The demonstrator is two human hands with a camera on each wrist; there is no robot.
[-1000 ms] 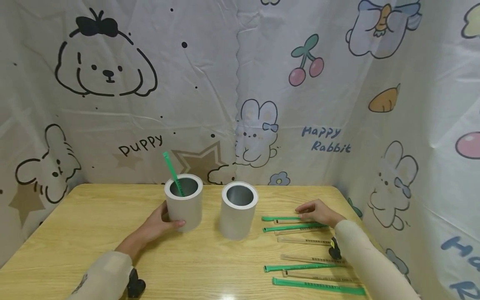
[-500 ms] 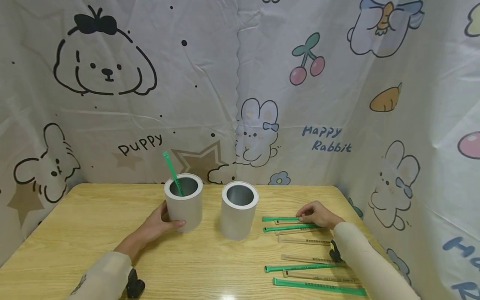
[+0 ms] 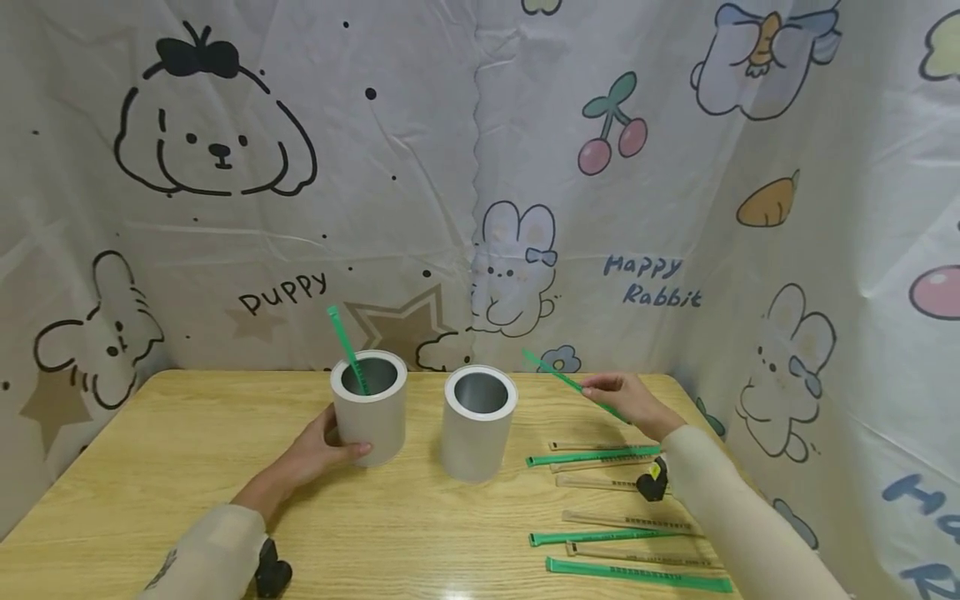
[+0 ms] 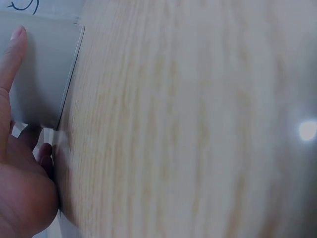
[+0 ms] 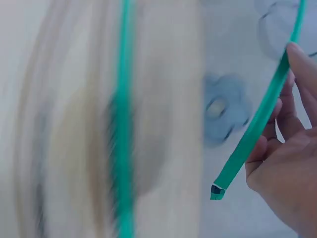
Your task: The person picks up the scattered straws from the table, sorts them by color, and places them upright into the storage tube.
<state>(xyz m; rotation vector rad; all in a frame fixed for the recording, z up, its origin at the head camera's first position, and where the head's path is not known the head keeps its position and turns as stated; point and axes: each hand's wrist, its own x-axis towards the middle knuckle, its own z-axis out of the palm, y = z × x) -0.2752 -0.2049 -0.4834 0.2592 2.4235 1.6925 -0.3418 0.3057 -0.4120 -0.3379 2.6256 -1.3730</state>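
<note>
Between its thumb and fingertips my right hand pinches a slim green wrapped straw, raised above the table and tilted. In the right wrist view that straw runs along the fingers, a dark mark at its lower end. My left hand holds the left white cylindrical canister, thumb on its front; the far fingers are partly hidden. Another green straw leans inside this canister. A second white canister stands upright to its right, its visible interior grey and without straws.
Several wrapped straws lie roughly parallel on the table's right side, among them a green straw nearest the front and a beige straw behind it. The wooden table ends at a printed cloth behind and at the sides.
My right hand has lifted the farthest green straw off the table; its left end now points up and away. My left hand stays on the left canister.
</note>
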